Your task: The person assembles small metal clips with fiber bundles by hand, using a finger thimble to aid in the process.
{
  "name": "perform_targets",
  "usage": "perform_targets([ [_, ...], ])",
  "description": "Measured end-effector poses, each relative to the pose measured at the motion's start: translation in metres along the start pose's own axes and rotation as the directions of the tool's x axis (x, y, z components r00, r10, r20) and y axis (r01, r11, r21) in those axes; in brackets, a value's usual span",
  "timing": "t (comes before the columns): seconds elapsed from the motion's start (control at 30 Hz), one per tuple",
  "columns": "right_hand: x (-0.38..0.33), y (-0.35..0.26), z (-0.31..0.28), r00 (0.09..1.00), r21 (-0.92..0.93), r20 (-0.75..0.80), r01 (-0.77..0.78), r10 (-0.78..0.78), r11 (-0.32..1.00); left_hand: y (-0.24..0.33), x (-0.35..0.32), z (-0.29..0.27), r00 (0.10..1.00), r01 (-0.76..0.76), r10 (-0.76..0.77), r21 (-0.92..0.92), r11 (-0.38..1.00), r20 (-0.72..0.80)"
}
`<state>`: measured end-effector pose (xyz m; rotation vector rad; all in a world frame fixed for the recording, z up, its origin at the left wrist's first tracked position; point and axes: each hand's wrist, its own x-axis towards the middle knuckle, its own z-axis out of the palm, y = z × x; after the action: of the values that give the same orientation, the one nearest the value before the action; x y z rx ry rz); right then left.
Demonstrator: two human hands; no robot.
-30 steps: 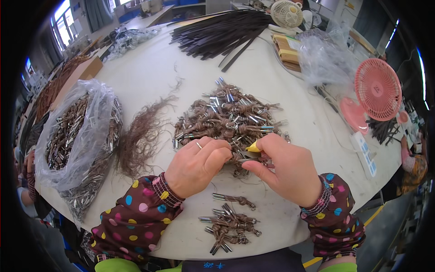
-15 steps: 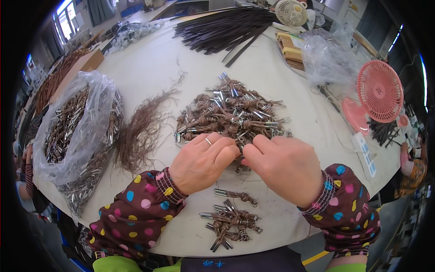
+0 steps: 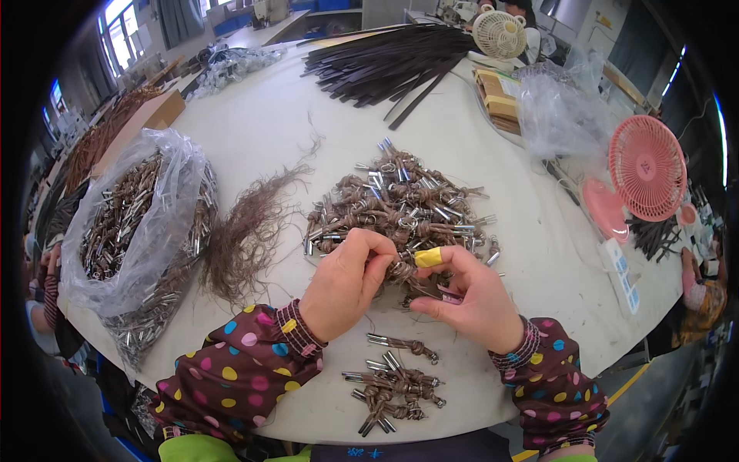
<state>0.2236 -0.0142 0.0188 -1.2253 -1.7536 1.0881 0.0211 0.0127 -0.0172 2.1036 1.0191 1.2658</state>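
My left hand (image 3: 346,281) pinches a knotted brown cord piece (image 3: 402,271) at the near edge of a large pile (image 3: 400,202). The pile is made of similar knotted cords with silver metal tips and rings. Across from it, my right hand (image 3: 481,300) has yellow tape around one fingertip, with thumb and forefinger apart near the cord. Within its curled fingers shows a small dark red and silver thing (image 3: 450,295), too little seen to name. Nearer to me lie a single knotted cord (image 3: 404,345) and a small heap of them (image 3: 392,389).
To the left stands a clear plastic bag (image 3: 173,181) full of the cords, beside a tangle of brown thread (image 3: 250,231). Dark strips (image 3: 392,61) lie at the back. A pink fan (image 3: 647,165), a white power strip (image 3: 620,273) and clear plastic wrap (image 3: 566,108) are on the right.
My hands have moved apart slightly, and my right hand has turned over, showing its taped finger and the small red thing. The cord in my left fingers now shows more. The view has shifted slightly.
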Motion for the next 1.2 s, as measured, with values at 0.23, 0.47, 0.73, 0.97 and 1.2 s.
perform_targets([
  [0.23, 0.004, 0.013, -0.001, 0.994, -0.017, -0.107, 0.022, -0.023, 1.0, 0.017, 0.008, -0.016, 0.992, -0.037, 0.047, -0.081, 0.996, 0.114],
  [0.47, 0.003, 0.02, 0.004, 0.99, 0.061, -0.132, 0.059, -0.051, 0.996, -0.001, 0.007, -0.012, 0.972, -0.197, 0.2, -0.039, 0.98, 0.122],
  [0.73, 0.006, 0.031, 0.012, 0.997, 0.269, -0.08, 0.002, 0.02, 0.963, 0.011, 0.008, -0.014, 0.988, -0.144, 0.133, 0.166, 0.975, 0.075],
  [0.97, 0.005, 0.031, 0.013, 0.994, 0.509, -0.074, -0.031, 0.08, 0.86, 0.016, 0.005, -0.01, 0.956, 0.287, -0.236, -0.372, 0.883, 0.177],
  [1.2, 0.0, 0.03, 0.02, 0.989, 0.477, -0.114, -0.028, 0.093, 0.879, 0.022, 0.007, -0.006, 0.749, 0.66, -0.46, -0.472, 0.585, 0.477],
])
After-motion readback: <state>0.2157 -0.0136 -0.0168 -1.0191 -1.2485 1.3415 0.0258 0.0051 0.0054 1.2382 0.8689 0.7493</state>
